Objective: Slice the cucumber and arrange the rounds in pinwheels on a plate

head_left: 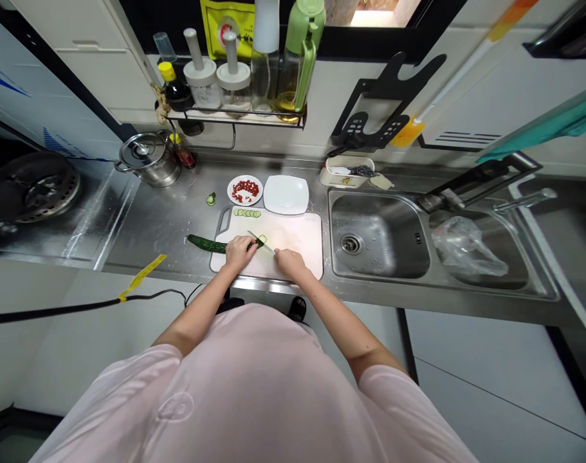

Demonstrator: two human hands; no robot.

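Observation:
My left hand (pixel 240 252) is closed over a long dark green cucumber (pixel 206 244), whose uncut end sticks out to the left past the cutting board. In my right hand (pixel 289 262) is the handle of a knife (pixel 267 247), its blade lying aslant at the cucumber's cut end. A pale slice (pixel 262 238) rests by the blade. Under both hands is the white cutting board (pixel 297 241) with a grey handle. Several cucumber slices (pixel 247 213) form a row along its top left edge. The cucumber's end piece (pixel 210 199) lies on the steel counter.
Behind the board stand a plate of chopped red pieces (pixel 245 190) and a white plate (pixel 286 194). A lidded pot (pixel 148 158) is at the back left, near a wok (pixel 29 186). To the right is a double sink (pixel 379 235) with a plastic bag (pixel 466 247). Bottles fill the rack (pixel 235 120) above.

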